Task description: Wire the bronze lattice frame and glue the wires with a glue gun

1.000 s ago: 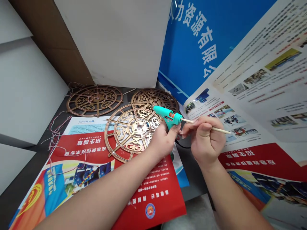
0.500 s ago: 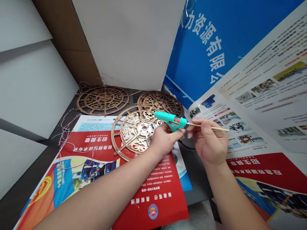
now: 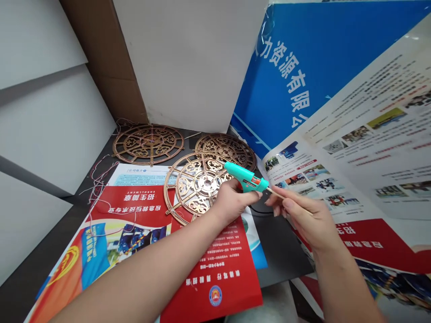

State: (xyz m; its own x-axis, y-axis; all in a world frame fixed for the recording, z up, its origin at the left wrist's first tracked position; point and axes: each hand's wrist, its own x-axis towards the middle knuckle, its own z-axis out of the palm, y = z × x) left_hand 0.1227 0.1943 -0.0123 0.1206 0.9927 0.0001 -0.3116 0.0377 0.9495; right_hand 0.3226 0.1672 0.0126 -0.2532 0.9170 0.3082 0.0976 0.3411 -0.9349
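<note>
teal glue gun (image 3: 247, 176) (one); one stick (image 3: 274, 193); two hands (image 3: 231, 201) gripping

One head-worn camera — looks forward and down at counter (image 3: 281, 258) from close above; left hand (image 3: 232, 199) near centre, right hand (image 3: 306, 215) beside it — white panel (image 3: 191, 58) at back.

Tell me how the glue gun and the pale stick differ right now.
The glue gun is teal; the stick is cream. The glue gun has a thick body; the stick is thin. The left hand holds the glue gun; the right hand holds the stick. Both are held, meeting at the gun's back end.
</note>
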